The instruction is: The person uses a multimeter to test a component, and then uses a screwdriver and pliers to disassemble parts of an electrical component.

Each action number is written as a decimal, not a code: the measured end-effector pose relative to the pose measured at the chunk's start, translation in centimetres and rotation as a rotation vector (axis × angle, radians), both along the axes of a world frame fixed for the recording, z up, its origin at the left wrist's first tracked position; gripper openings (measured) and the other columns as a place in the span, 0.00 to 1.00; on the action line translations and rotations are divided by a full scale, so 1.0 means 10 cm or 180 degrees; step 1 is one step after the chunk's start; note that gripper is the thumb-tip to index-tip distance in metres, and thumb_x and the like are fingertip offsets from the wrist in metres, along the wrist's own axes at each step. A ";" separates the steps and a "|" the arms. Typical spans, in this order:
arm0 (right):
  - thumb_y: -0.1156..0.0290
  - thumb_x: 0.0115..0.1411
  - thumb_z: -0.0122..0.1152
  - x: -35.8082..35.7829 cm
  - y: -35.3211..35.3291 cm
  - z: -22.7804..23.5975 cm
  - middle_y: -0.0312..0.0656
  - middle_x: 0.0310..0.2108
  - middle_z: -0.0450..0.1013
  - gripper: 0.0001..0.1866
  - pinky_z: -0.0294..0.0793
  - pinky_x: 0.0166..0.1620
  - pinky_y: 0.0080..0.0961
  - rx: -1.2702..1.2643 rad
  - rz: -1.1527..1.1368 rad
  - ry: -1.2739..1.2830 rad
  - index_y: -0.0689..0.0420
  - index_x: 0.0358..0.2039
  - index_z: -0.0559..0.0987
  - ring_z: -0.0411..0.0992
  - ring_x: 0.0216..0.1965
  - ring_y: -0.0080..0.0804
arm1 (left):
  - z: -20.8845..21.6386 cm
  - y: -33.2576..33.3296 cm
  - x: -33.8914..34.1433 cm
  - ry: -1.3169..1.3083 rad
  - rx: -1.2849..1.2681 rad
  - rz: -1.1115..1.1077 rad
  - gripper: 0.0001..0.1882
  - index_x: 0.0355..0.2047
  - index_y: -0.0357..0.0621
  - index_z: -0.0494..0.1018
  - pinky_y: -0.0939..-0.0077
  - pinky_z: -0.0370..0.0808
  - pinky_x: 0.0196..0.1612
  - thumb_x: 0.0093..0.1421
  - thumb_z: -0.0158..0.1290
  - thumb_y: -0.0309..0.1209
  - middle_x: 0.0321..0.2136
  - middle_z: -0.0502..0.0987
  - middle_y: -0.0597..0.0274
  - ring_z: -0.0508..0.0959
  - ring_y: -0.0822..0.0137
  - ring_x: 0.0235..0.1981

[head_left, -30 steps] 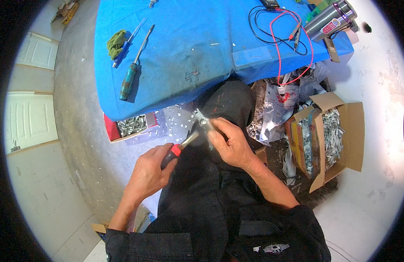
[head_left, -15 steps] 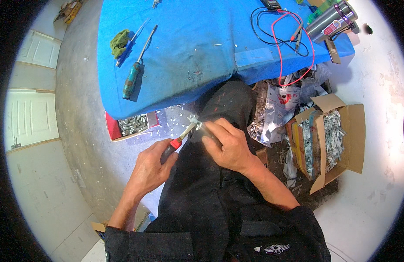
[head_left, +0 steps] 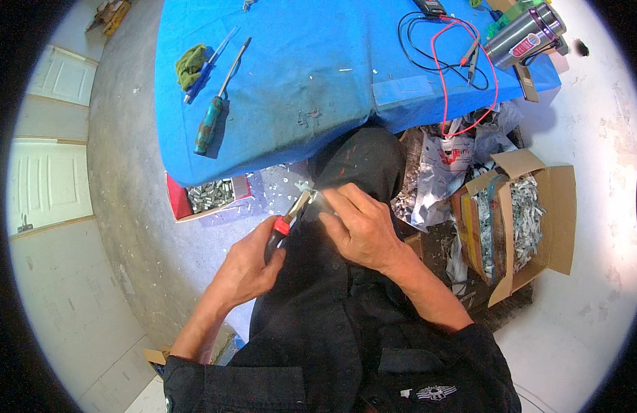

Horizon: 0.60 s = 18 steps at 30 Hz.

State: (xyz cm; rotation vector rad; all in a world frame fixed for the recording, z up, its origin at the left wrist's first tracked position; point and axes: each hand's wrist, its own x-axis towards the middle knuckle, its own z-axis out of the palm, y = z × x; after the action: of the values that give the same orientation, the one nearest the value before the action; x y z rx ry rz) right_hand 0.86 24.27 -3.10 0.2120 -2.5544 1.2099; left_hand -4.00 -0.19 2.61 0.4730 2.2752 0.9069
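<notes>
My left hand is wrapped round a hand tool with a black-and-red handle and a pale, flat metal shank. The tool points up and to the right, its tip meeting a small silvery metal piece. My right hand pinches that piece between thumb and fingers, which partly cover it. Both hands are above my dark-trousered legs, just below the front edge of the blue-covered table. Below the table's left front edge, a red-and-white box holds many small metal parts.
On the table lie a teal-handled screwdriver, a blue pen-like tool, a green cloth, red-and-black test leads and a steel flask. A cardboard box of metal strips stands at right, beside plastic bags.
My left hand has turned the tool to a steeper angle and shifted slightly to the right. My right hand keeps its pinch on the metal piece, almost unmoved.
</notes>
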 end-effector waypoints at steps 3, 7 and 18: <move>0.67 0.61 0.71 0.00 -0.01 -0.02 0.44 0.37 0.73 0.18 0.79 0.35 0.38 0.0196 -0.0086 -0.0033 0.59 0.49 0.78 0.78 0.36 0.45 | -0.02 0.03 0.03 0.0116 0.0050 0.0029 0.21 0.58 0.35 0.70 0.46 0.77 0.45 0.65 0.57 0.27 0.38 0.80 0.33 0.81 0.32 0.42; 0.68 0.60 0.72 -0.03 -0.09 0.01 0.44 0.35 0.74 0.17 0.79 0.33 0.37 0.0316 -0.0428 -0.0002 0.59 0.46 0.78 0.78 0.32 0.45 | -0.01 0.09 0.06 0.0159 -0.0029 0.0140 0.18 0.54 0.35 0.71 0.45 0.77 0.43 0.65 0.57 0.26 0.37 0.80 0.32 0.81 0.30 0.41; 0.63 0.62 0.72 -0.05 -0.08 -0.13 0.44 0.27 0.72 0.13 0.76 0.29 0.38 0.0357 -0.0530 0.0193 0.57 0.35 0.77 0.77 0.28 0.45 | -0.21 0.07 0.03 0.0682 -0.0252 -0.0001 0.19 0.53 0.35 0.71 0.45 0.78 0.44 0.63 0.58 0.22 0.39 0.80 0.35 0.81 0.33 0.41</move>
State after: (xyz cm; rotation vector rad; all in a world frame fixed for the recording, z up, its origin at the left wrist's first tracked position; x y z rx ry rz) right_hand 0.37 23.47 -4.40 0.0578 -2.5323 0.9863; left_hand -3.70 0.55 0.55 0.5585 2.4939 0.7948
